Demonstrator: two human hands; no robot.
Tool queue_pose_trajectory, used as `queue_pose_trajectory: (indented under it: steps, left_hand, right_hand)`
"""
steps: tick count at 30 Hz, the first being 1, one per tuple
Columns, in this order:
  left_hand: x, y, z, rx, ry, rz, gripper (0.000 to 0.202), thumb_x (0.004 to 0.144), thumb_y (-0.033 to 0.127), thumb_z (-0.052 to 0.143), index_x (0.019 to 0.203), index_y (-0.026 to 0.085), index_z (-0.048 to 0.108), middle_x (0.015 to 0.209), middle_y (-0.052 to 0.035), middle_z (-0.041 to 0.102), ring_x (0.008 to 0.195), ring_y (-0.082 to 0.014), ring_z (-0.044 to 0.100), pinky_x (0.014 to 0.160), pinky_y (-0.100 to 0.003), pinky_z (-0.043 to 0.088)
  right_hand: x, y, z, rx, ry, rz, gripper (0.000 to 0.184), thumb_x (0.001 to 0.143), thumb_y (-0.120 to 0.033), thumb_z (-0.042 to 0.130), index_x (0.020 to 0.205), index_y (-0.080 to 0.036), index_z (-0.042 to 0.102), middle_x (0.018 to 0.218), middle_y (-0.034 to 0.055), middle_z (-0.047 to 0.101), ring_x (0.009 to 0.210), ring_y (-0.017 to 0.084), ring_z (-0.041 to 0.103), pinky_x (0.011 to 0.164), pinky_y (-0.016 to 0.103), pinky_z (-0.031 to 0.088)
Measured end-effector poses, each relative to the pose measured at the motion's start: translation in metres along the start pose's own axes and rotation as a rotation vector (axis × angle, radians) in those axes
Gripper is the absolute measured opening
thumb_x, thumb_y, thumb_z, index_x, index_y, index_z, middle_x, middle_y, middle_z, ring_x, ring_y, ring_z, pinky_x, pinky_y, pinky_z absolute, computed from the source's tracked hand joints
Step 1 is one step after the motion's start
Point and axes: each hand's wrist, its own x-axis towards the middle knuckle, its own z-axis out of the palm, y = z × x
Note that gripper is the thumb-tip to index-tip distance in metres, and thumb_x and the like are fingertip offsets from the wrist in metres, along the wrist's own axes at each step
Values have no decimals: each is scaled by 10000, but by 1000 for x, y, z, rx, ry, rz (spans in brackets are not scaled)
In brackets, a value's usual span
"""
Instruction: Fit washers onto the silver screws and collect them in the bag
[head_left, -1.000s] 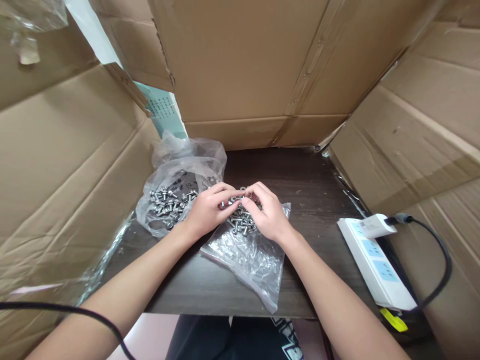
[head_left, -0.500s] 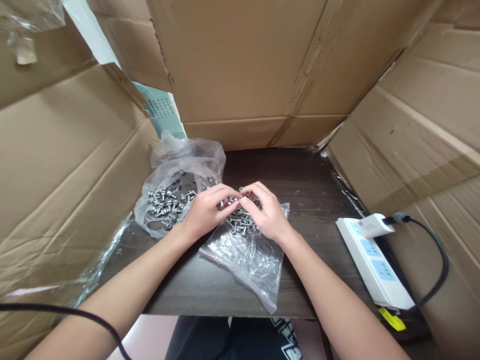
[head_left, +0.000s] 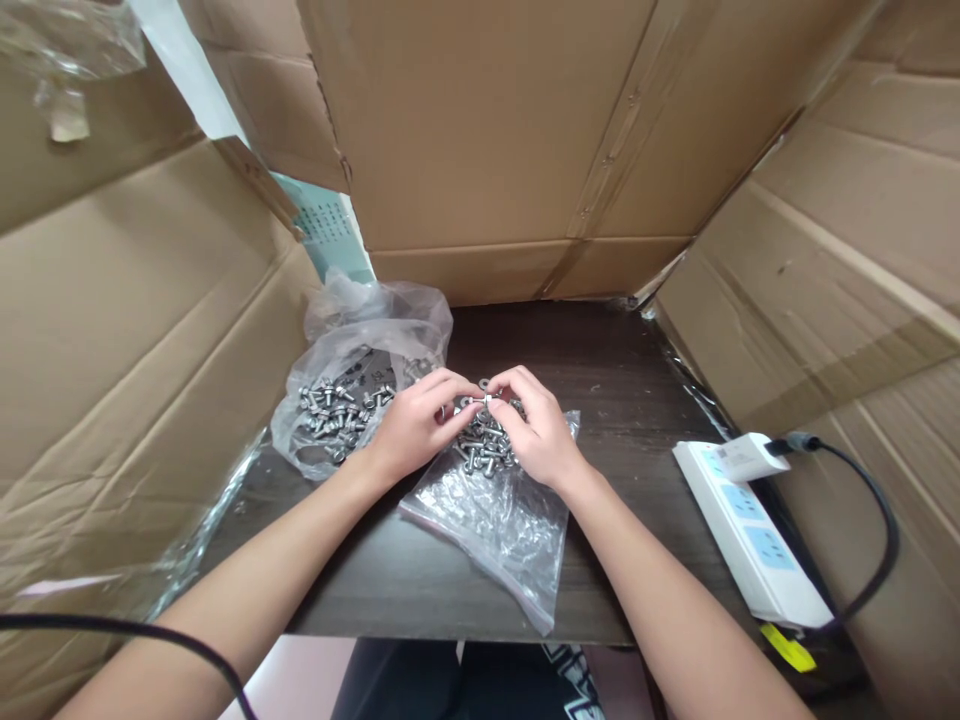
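My left hand (head_left: 421, 418) and my right hand (head_left: 535, 425) meet above a loose pile of metal bolts (head_left: 484, 448). Between their fingertips is a small bolt (head_left: 481, 401), pinched from both sides. The pile lies on a flat clear zip bag (head_left: 499, 530). To the left, beside my left hand, an opened plastic bag (head_left: 289, 440) holds more bolts (head_left: 330, 410) that look fitted with washers. A loose washer (head_left: 484, 384) shows just beyond my fingertips.
Cardboard walls enclose the dark table (head_left: 600, 370) at the left, back and right. A white power strip (head_left: 750, 530) with a plugged-in adapter and black cable lies along the right side. Another black cable (head_left: 150, 628) crosses the lower left.
My fingertips have parted slightly, so the bolt between them shows more clearly. Both hands stay over the pile. The whole view has shifted a little.
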Motion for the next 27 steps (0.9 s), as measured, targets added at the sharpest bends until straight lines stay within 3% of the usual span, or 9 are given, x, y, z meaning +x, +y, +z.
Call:
queue_pose_trajectory:
  steps: [5, 13, 18, 21, 25, 27]
  left_hand:
    - [-1, 0, 1, -3, -3, 14, 102, 1004, 207, 667, 1072, 165, 730, 1011, -53, 702, 598, -53, 492, 612, -206, 476]
    - [-1, 0, 1, -13, 25, 14, 88, 987, 188, 678, 1049, 163, 735, 1007, -57, 707, 597, -52, 516, 593, -194, 485]
    - [-1, -1, 0, -22, 14, 17, 93, 996, 201, 670, 1051, 162, 734, 1000, -58, 713, 624, -60, 553, 605, -191, 507]
    - [-1, -1, 0, -26, 13, 22, 88, 991, 183, 670, 1051, 163, 731, 999, -56, 712, 630, -60, 552, 606, -188, 505]
    - [-1, -1, 0, -26, 3, 31, 77, 991, 190, 672, 1037, 163, 728, 980, -52, 708, 626, -61, 554, 602, -190, 503]
    - [-1, -1, 0, -23, 2, 24, 83, 996, 196, 666, 1041, 164, 728, 990, -55, 710, 629, -63, 559, 602, -191, 507]
  right_hand:
    - [1, 0, -1, -13, 1, 10, 278, 1023, -300, 476, 779, -198, 563, 865, 51, 607, 848, 192, 580, 809, 347, 429]
    - [-1, 1, 1, 16, -21, 9, 106, 979, -275, 553, 962, -205, 632, 1002, 52, 646, 905, 195, 607, 868, 362, 456]
    - [-1, 1, 1, 12, -13, 23, 227, 1028, -335, 506, 922, -200, 655, 1010, 71, 662, 938, 206, 634, 876, 370, 469]
    - [-1, 1, 1, 11, -25, 23, 150, 989, -330, 576, 1023, -207, 656, 1060, 61, 666, 917, 193, 631, 888, 368, 470]
    - [-1, 2, 2, 24, -3, 35, 203, 1007, -344, 533, 899, -202, 629, 959, 54, 653, 893, 192, 620, 856, 354, 473]
    - [-1, 3, 3, 63, 16, 35, 134, 944, -322, 619, 1009, -207, 643, 1048, 58, 666, 910, 191, 628, 866, 351, 491]
